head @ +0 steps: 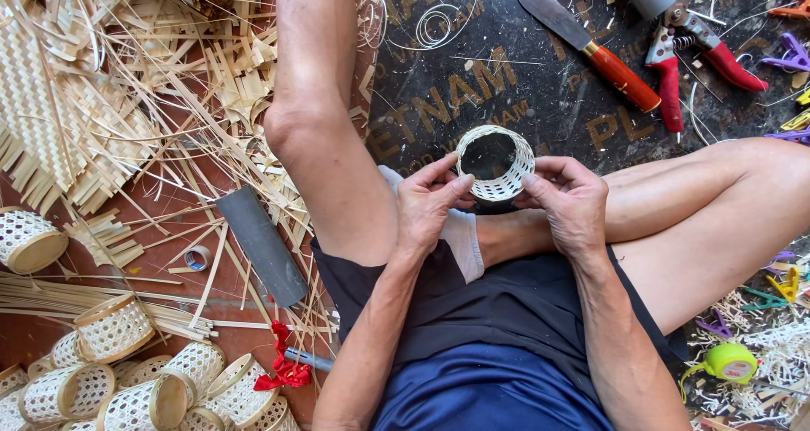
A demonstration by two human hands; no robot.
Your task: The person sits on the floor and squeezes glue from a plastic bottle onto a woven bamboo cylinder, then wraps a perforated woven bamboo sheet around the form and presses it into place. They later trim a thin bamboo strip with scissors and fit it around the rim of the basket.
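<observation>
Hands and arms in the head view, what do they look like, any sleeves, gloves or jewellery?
The left hand and right hand are both bare: no gloves, rings, watch or bracelet show. Both forearms are uncovered to the bottom edge of the picture, so no sleeves appear. Veins and tendons stand out on the backs of the hands, and the nails are short.

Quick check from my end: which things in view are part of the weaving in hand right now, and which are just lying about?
In hand:
- small woven ring, held between both hands
- left hand gripping its near left side
- right hand gripping its right side

Lying about:
- red-handled knife
- red-handled pliers
- finished woven rings
- loose bamboo strips
- green tape measure
- dark curved piece
</observation>
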